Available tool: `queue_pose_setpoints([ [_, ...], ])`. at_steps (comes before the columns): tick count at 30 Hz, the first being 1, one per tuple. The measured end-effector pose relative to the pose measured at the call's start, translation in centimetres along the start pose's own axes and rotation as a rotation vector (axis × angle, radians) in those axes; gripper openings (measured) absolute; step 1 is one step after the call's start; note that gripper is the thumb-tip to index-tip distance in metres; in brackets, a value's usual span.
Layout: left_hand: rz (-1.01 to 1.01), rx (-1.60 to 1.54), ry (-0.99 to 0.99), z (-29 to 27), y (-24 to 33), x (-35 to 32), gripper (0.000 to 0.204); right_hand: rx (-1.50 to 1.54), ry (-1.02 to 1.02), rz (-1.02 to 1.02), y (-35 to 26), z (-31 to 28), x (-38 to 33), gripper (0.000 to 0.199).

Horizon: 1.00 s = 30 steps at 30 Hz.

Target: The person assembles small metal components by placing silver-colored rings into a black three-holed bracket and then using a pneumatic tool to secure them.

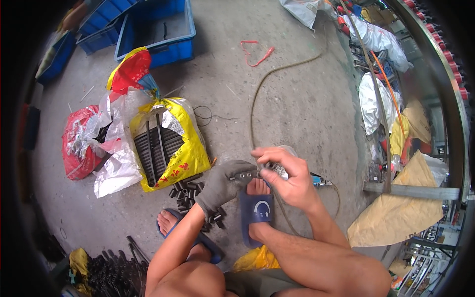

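Note:
My left hand (pixel 222 184), in a grey glove, is closed round a small dark metal piece (pixel 244 175) that shows small round holes. My bare right hand (pixel 292 179) is bent at the piece's right end, thumb and forefinger close together; what lies between them is too small to make out. Both hands are held above my blue slipper (pixel 256 210). Behind the right hand, partly hidden, is a clear container (pixel 280 169) with small shiny parts. A blue hand tool (pixel 319 181) lies to its right. Short black tubes (pixel 185 194) are heaped left of my gloved hand.
A torn yellow bag (pixel 190 143) holds long black rods (pixel 157 148); a red bag (pixel 79 143) lies beside it. Blue crates (pixel 168 49) stand at the far left. A hose (pixel 255 96) curves across the floor. Brown paper (pixel 396 208) and a metal rack (pixel 415 191) are at right.

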State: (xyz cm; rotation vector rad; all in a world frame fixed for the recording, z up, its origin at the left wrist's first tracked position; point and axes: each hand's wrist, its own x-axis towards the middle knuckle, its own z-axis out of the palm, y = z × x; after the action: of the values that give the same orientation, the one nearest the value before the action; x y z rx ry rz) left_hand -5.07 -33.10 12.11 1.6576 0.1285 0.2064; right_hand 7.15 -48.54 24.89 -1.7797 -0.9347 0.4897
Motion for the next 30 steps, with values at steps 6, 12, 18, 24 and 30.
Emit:
queue_pose_setpoints([
  [6, -0.032, -0.005, -0.060, -0.2, 0.8, -0.1, 0.030, -0.432, -0.104, -0.252, 0.1, 0.8, 0.1, 0.028],
  [12, -0.073, 0.050, -0.050, -0.3, 0.3, 0.4, 0.033, -0.704, -0.094, -0.309, -0.8, 0.8, 0.5, 0.028],
  [18, 0.022, 0.197, -0.052, -1.3, 0.2, 0.8, 0.029, -0.679, 0.067, -0.424, 0.9, 2.7, 0.1, 0.028],
  [24, -0.226, -0.312, 0.090, -0.6, -2.7, 2.0, 0.031, -0.564, -0.481, -0.195, 10.0, 10.8, -7.9, 0.034],
  [30, -0.191, -0.260, 0.123, -0.9, -1.1, 2.3, 0.031, -0.493, -0.684, -0.084, 15.5, 14.9, -10.7, 0.036],
])
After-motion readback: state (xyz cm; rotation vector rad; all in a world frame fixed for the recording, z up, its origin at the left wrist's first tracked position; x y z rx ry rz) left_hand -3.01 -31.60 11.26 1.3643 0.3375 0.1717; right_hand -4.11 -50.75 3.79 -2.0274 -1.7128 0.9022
